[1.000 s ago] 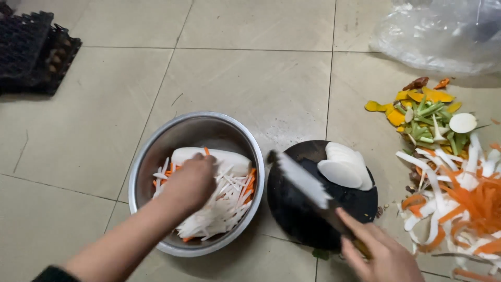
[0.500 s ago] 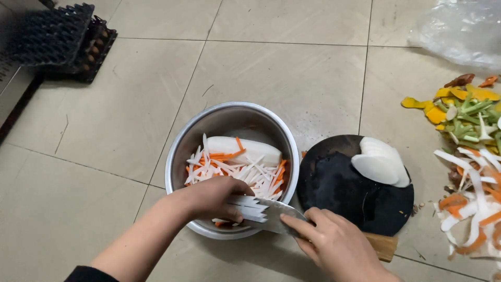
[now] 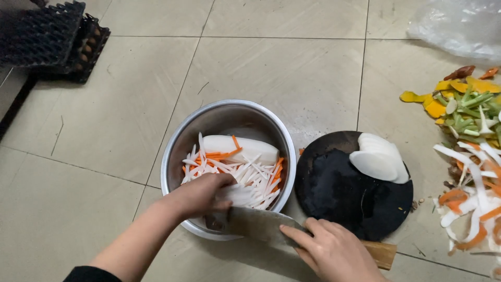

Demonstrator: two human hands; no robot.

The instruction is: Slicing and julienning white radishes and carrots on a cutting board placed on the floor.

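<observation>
A metal bowl (image 3: pixel 180 151) on the tiled floor holds white radish and orange carrot strips (image 3: pixel 245 175) plus a whole peeled radish piece (image 3: pixel 250 148). My left hand (image 3: pixel 201 196) is inside the bowl's near side, fingers on a clump of white strips by the blade. My right hand (image 3: pixel 334 250) grips a cleaver (image 3: pixel 258 223) with a wooden handle, its blade lying across the bowl's near rim. Right of the bowl lies a round dark cutting board (image 3: pixel 349 193) with white radish slices (image 3: pixel 378 159) stacked on its far edge.
Vegetable peelings and scraps (image 3: pixel 469 141) in green, yellow, orange and white are piled on the floor at the right. A clear plastic bag (image 3: pixel 462 26) lies at the top right. Stacked dark egg trays (image 3: pixel 52 39) sit at the top left.
The cleaver swung from over the cutting board to the bowl's near rim. My left hand moved from the middle of the bowl to its near side, against the blade.
</observation>
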